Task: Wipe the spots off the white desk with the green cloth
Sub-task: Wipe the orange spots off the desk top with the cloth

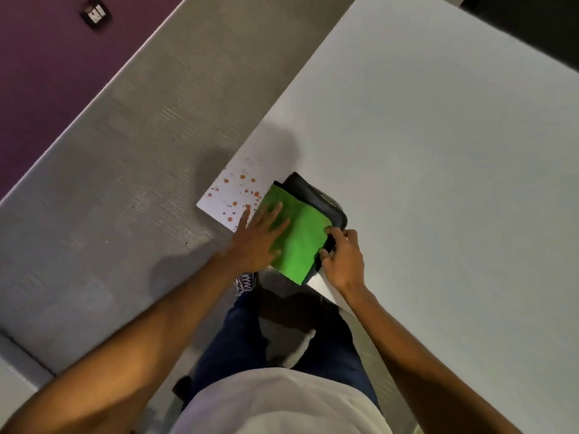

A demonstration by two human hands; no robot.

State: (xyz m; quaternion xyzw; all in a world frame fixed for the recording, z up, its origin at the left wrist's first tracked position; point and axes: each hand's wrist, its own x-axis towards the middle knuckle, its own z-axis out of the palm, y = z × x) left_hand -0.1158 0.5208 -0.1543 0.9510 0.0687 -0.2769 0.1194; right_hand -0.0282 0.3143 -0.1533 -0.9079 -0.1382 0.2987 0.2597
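Note:
Several orange-red spots [241,189] dot the near left corner of the white desk [438,183]. A folded green cloth [302,242] lies beside them at the desk's front edge, on top of a black pouch-like object [326,202]. My left hand [258,239] rests flat with fingers spread on the cloth's left side, fingertips pointing toward the spots. My right hand [343,260] pinches the right edge of the cloth and the black object under it.
Grey carpet floor [125,198] lies left of the desk, with a purple wall [37,73] and a wall socket [95,14] beyond. My legs and a shoe [246,281] stand at the desk's corner.

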